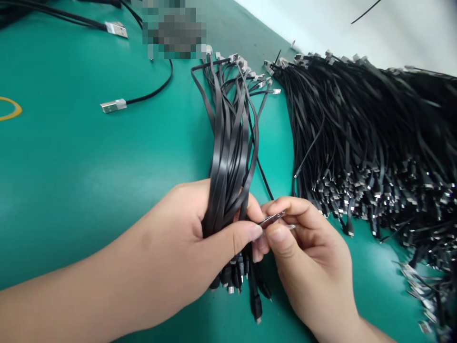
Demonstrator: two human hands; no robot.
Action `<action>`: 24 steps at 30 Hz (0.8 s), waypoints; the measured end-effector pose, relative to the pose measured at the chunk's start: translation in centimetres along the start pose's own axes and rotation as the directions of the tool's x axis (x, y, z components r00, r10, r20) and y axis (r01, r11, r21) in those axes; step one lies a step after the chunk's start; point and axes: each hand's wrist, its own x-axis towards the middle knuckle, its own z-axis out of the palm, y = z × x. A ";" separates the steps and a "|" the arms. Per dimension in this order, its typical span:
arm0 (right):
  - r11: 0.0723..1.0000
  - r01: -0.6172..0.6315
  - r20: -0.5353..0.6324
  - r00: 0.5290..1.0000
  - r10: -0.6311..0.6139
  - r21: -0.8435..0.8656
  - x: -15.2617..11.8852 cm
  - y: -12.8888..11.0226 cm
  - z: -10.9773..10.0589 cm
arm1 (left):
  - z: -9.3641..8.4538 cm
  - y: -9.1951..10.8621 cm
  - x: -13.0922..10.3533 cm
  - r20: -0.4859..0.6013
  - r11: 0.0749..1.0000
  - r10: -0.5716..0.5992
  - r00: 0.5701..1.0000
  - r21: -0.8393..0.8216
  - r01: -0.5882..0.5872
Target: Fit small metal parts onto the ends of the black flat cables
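Note:
My left hand (200, 238) is wrapped round a bundle of flat black USB cables (228, 143). Their silver USB plugs fan out at the far end, and small dark connectors (235, 276) hang out below the fist. At the bundle's right side, my right hand (307, 257) is closed in a pinch on a small silver metal piece (273, 219) with little holes, which looks like a USB plug. The left thumb tip touches its near end. A pale, clear sliver (291, 227) shows beside it; what it belongs to is hidden by the fingers.
A large heap of black cables (342, 119) covers the right side of the green table (89, 190). One loose cable's USB plug (113, 105) lies at left, another plug (117, 29) behind it. A yellow ring (12, 108) is at the left edge. A blurred patch hides something at the back.

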 end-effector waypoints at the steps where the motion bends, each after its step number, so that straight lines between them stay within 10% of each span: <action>1: 1.000 0.004 -0.011 1.000 -0.004 0.002 0.0 0.0 -0.1 | 0.0 0.0 0.0 -0.013 1.000 -0.001 1.000 0.020 0.001; 7: 0.985 0.147 -0.023 0.989 -0.149 -0.086 -1.2 0.2 -1.0 | -0.3 -0.3 -0.4 -0.026 0.991 -0.042 0.999 0.130 0.045; 13: 0.810 0.414 0.344 0.896 -0.282 -0.415 -1.3 0.3 -1.3 | -0.4 -0.3 -0.2 0.014 0.998 0.016 1.000 0.068 -0.017; 24: 0.776 0.478 0.370 0.866 -0.337 -0.411 -0.8 0.8 -0.9 | -0.6 -0.5 -0.2 0.051 0.998 0.059 0.997 -0.013 -0.059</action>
